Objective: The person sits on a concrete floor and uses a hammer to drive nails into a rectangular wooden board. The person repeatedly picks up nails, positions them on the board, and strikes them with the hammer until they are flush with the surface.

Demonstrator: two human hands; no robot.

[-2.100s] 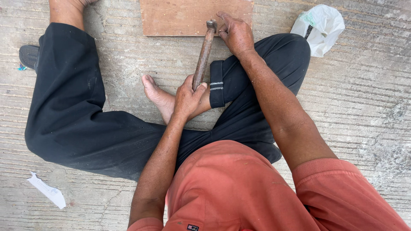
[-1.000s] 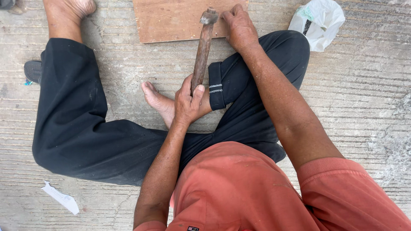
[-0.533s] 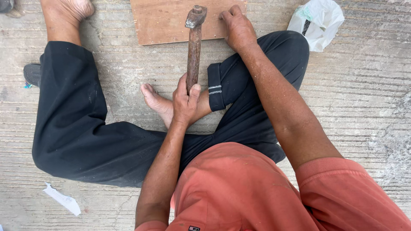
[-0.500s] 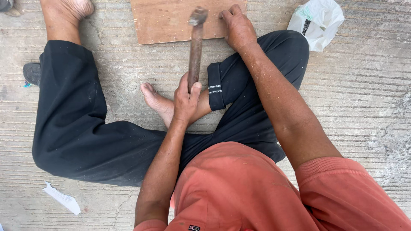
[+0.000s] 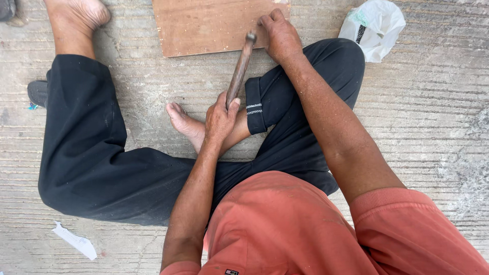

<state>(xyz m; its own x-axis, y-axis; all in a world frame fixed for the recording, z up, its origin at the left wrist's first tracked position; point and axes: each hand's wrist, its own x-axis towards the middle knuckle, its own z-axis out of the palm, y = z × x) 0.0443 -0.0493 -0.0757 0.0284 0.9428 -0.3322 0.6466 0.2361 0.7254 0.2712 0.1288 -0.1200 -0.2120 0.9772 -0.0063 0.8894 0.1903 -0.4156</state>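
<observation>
Hammer gripped in left hand; right hand pressing board.

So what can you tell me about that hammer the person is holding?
The hammer has a long, worn brown handle that looks wooden and a small dark metal head. The left hand grips the handle's lower end, above the bare foot. The handle slants up and to the right, so the head sits at the lower edge of the flat brown board on the concrete, right beside the right hand pressing on that board. Whether the head touches the board is unclear.
</observation>
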